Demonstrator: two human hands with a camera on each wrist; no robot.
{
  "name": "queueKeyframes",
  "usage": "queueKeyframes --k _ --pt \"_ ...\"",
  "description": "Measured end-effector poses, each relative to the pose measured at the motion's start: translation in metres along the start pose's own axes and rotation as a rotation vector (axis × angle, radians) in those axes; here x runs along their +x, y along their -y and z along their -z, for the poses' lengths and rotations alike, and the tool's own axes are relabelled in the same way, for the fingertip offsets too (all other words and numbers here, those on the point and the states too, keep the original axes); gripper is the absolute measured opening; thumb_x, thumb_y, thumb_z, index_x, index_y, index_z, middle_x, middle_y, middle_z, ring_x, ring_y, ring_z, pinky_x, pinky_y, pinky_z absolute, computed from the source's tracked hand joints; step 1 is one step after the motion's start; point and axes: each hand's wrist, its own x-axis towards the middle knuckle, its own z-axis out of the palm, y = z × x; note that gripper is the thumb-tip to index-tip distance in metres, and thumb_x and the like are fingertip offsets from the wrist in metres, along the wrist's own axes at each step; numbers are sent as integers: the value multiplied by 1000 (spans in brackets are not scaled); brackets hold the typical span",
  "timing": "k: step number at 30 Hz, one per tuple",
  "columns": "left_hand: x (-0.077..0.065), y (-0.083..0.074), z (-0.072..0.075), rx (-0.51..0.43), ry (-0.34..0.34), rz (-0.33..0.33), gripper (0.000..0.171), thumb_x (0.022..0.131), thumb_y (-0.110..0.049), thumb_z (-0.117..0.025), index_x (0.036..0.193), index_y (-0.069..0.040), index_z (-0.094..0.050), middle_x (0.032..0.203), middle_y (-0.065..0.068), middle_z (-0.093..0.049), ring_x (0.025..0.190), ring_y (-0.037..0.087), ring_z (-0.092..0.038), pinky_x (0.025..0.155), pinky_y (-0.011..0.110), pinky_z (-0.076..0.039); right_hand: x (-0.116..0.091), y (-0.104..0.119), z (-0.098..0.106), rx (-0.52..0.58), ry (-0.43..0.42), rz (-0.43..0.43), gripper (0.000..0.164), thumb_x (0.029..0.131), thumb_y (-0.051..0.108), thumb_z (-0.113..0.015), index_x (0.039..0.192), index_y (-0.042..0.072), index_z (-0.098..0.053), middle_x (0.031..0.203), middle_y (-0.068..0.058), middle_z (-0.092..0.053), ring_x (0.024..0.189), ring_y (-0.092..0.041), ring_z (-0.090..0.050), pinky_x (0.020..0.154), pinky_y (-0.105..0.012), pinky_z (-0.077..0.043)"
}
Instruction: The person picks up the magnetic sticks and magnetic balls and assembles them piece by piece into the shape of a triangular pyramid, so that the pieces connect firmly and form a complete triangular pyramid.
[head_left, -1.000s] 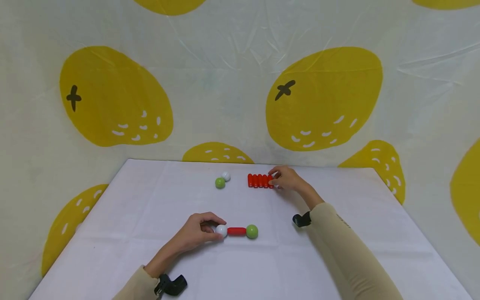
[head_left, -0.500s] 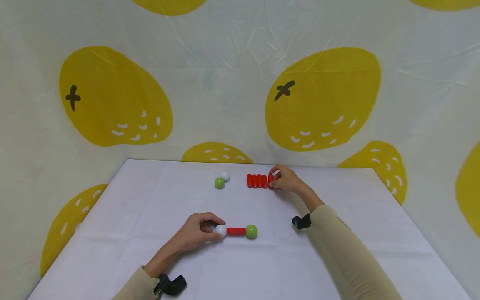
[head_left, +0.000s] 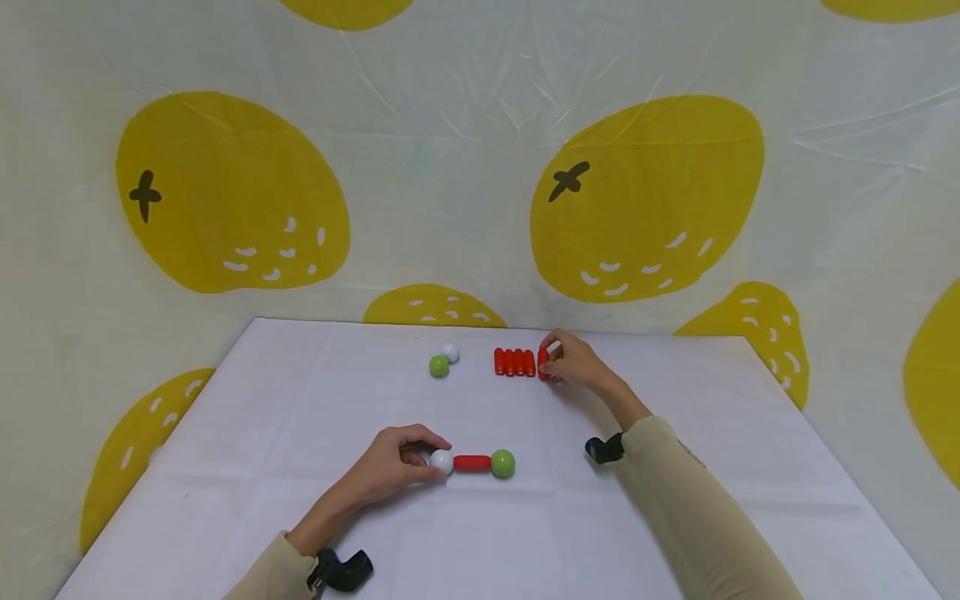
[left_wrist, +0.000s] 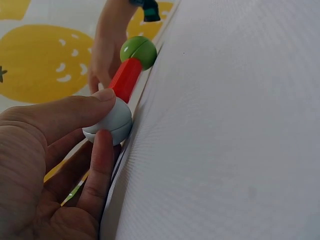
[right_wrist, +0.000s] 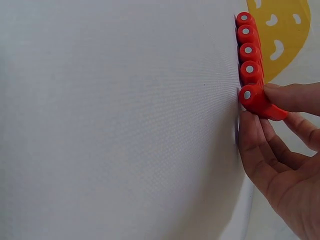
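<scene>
My left hand (head_left: 396, 457) pinches a white ball (left_wrist: 117, 120) between thumb and fingers. That ball joins one end of a red rod (head_left: 472, 462), and a green ball (head_left: 503, 463) sits on the rod's other end. Together they lie in a straight line on the near part of the table. Farther back, my right hand (head_left: 577, 362) grips a single red rod (right_wrist: 252, 97) by thumb and fingertips. Several more red rods (head_left: 514, 362) lie side by side just left of it, with a narrow gap between. Pale round dots mark the rod ends in the right wrist view.
Left of the rod row, a loose green ball (head_left: 438, 366) and a white ball (head_left: 451, 352) rest close together near the back edge. A white cloth (head_left: 300, 433) covers the table. Behind it hangs a backdrop (head_left: 442, 183) printed with yellow fruit.
The right hand has drawn the rightmost red rod slightly to the right, opening a gap beside the row. The left hand and its joined pieces have stayed in place.
</scene>
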Motion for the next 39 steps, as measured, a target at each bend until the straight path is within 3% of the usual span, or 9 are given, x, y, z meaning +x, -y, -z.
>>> queueKeyframes --k 21,30,39 --pt "0 -1 1 -2 2 -10 34 82 -26 -88 114 -21 -77 113 1 -74 77 8 -61 70 19 -50 -31 -1 -1 -6 3 84 36 96 13 -70 128 8 -54 112 -16 -65 91 -24 -64 79 -30 -60" --pt "0 -1 1 6 3 -9 34 82 -26 -88 114 -21 -77 111 1 -74 75 7 -61 70 19 -51 -48 13 -9 -20 58 132 34 95 10 -70 125 8 -56 106 -14 -68 87 -22 -64 77 -29 -58" --pt "-1 -3 1 -13 3 -8 35 81 -25 -88 114 -20 -77 112 1 -74 76 8 -60 70 18 -50 -62 27 -20 -48 99 192 32 93 11 -71 122 11 -57 104 -9 -67 94 -21 -62 77 -31 -58"
